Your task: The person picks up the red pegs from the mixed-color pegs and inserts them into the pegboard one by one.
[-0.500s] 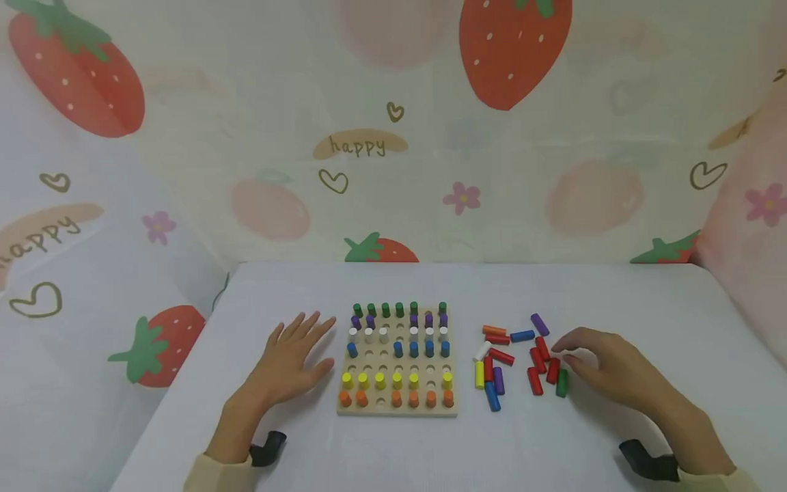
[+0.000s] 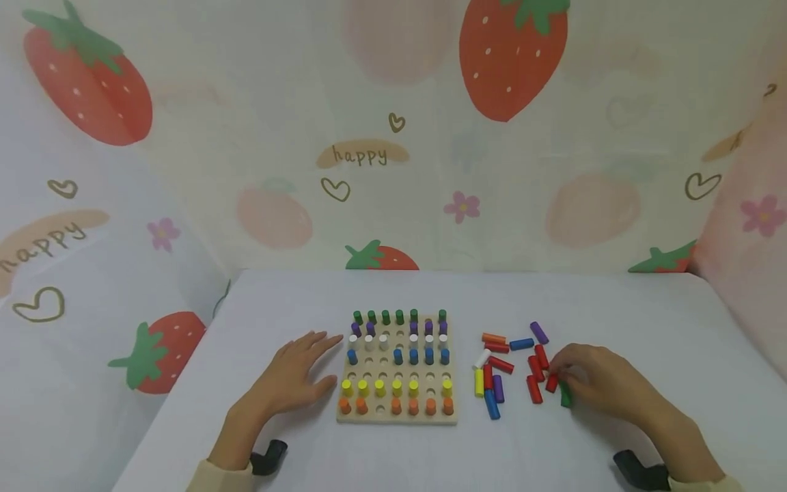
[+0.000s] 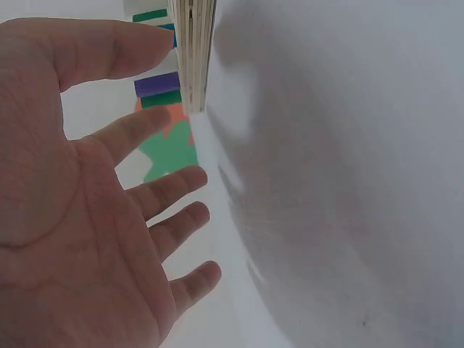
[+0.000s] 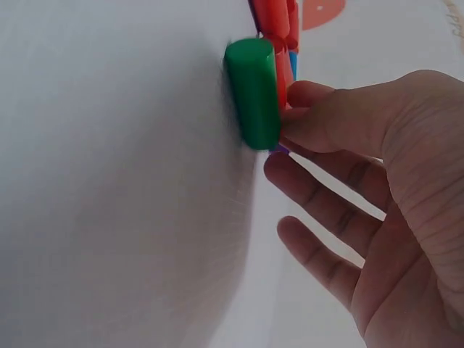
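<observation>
Pickup of a single piece looks to be the step in hand. The right hand (image 2: 605,383), at the edge of a loose scatter on the white tabletop (image 2: 522,451), has its thumb and forefinger narrowed to a pinch on a small, smooth red cylindrical peg (image 2: 551,384); its other fingers are loosely extended. Just beside that grip lies a glossy green cylindrical peg (image 4: 251,94), so the next move calls, I'd judge, for a clean lift that doesn't drag it along (it hides part of the contact in the right wrist view). The left hand (image 2: 289,374) holds nothing: its fingers are straight and spread wide beside the pale wooden peg board (image 2: 398,419), and whether a fingertip touches the edge I cannot tell.

That board is the holder, with seven rows of round holes. From far to near stand green pegs (image 2: 399,317), purple pegs (image 2: 413,329), white pegs (image 2: 413,341) and blue pegs (image 2: 413,357), then a row of bare holes, then yellow pegs (image 2: 396,388) and orange pegs (image 2: 396,406). Every filled row has a gap; purple and blue have two each. More red pegs (image 2: 534,389) lie loose, mixed with other colours.
</observation>
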A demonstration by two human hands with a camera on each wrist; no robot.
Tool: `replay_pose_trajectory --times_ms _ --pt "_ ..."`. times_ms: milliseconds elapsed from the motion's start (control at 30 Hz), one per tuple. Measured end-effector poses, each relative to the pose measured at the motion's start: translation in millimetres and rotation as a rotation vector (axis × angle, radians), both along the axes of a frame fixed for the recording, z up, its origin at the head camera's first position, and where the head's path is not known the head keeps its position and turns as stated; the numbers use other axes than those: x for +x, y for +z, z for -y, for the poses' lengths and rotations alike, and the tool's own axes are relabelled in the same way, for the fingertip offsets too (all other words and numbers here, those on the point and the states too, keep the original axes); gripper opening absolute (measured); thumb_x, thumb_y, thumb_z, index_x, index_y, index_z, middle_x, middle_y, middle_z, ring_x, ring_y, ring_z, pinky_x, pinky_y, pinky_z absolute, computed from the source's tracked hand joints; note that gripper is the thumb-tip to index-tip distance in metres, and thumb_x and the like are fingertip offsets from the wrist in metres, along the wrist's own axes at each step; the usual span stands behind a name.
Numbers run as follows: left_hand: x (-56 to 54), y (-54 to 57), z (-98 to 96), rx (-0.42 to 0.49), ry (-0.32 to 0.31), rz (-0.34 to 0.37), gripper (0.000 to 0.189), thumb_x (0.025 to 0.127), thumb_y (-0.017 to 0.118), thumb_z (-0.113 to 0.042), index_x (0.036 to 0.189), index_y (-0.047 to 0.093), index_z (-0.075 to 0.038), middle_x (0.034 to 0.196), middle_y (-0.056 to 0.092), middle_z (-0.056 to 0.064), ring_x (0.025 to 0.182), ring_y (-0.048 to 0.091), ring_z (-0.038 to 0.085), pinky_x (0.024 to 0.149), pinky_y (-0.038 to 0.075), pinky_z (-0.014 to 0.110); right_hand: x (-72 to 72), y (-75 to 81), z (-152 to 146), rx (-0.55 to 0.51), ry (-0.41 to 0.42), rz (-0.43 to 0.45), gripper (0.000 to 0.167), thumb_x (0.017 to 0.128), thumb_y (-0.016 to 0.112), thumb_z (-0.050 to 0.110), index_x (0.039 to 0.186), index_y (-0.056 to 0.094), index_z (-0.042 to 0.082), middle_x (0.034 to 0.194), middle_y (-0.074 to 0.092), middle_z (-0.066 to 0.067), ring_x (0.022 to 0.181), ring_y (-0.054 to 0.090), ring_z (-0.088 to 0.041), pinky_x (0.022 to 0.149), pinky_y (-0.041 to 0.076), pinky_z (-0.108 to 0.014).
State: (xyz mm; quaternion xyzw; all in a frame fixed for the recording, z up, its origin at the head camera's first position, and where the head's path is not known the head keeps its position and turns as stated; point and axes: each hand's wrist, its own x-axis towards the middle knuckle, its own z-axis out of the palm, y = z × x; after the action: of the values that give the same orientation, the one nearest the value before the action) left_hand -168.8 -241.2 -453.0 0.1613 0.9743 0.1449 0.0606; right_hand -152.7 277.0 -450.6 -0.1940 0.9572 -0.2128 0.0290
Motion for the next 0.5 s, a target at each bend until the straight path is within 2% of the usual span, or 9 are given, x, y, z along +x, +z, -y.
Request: replay_pose_trajectory --times_ms 267,500 --pt "6.3 7.7 -5.8 0.012 0.014 0.028 0.069 0.096 0.066 -0.032 0.16 0.046 -0.022 0.166 0.045 0.017 0.156 0.039 0.045 0.125 0.031 0.071 -4.8 -1.4 2 0.019 0.009 0.007 0.02 0.088 0.084 0.015 0.108 0.08 0.017 0.106 0.077 0.003 0.099 0.072 -0.019 0.092 0.065 -0.05" --pt "10.6 4.8 -15.6 0.027 0.005 0.066 0.069 0.094 0.065 -0.031 0.16 0.047 -0.022 0.167 0.045 0.016 0.157 0.039 0.044 0.126 0.031 0.07 -3.5 -4.7 1 0.055 -0.037 0.083 0.021 0.088 0.085 0.02 0.108 0.081 0.015 0.099 0.072 0.004 0.091 0.065 -0.013 0.086 0.066 -0.045"
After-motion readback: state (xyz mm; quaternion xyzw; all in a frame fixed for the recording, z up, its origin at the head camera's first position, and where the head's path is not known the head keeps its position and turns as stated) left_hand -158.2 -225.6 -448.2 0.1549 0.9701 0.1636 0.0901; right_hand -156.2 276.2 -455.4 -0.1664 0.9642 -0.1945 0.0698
